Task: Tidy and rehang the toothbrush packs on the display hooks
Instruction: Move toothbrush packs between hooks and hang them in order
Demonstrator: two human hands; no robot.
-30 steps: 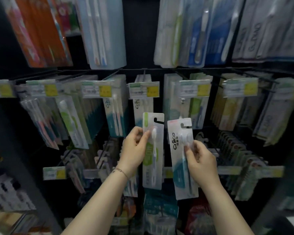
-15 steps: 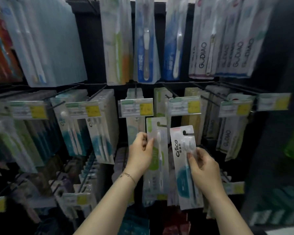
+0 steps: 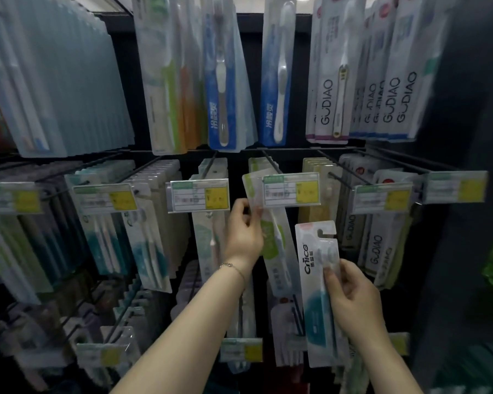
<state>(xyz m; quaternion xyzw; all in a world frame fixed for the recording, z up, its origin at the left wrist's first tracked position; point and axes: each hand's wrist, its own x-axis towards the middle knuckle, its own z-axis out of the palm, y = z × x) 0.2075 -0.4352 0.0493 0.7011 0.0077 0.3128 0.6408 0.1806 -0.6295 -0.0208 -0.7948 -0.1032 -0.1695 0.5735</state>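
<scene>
Toothbrush packs [image 3: 143, 237] jammed along the left-hand hooks [image 3: 138, 169], teal and white, rows deep behind yellow-cornered price tags [image 3: 106, 199]. Over to centre: left hand [image 3: 244, 237] pinching the green-label pack [image 3: 273, 237] by its left edge near the top, fingers curled onto it. Pack tilted, top corner tucked behind the middle price tag [image 3: 291, 190], right at the tip of the centre hook [image 3: 271, 163]. Looks like the threading step, mid-rehang; hang hole hidden behind the tag, so cannot tell whether on the wire or not. Calls next, probably, for squaring the pack up, finding the hook tip with the hole and sliding it back against the packs hanging there. Further right: right hand [image 3: 353, 302] gripping the Cnice pack [image 3: 313, 308] at mid-height, thumb on the front, fingers wrapped behind; upright, slot at the top free, clear of every hook, likely next in line. Far right: GUDIAO packs [image 3: 377, 248] filling their hooks.
</scene>
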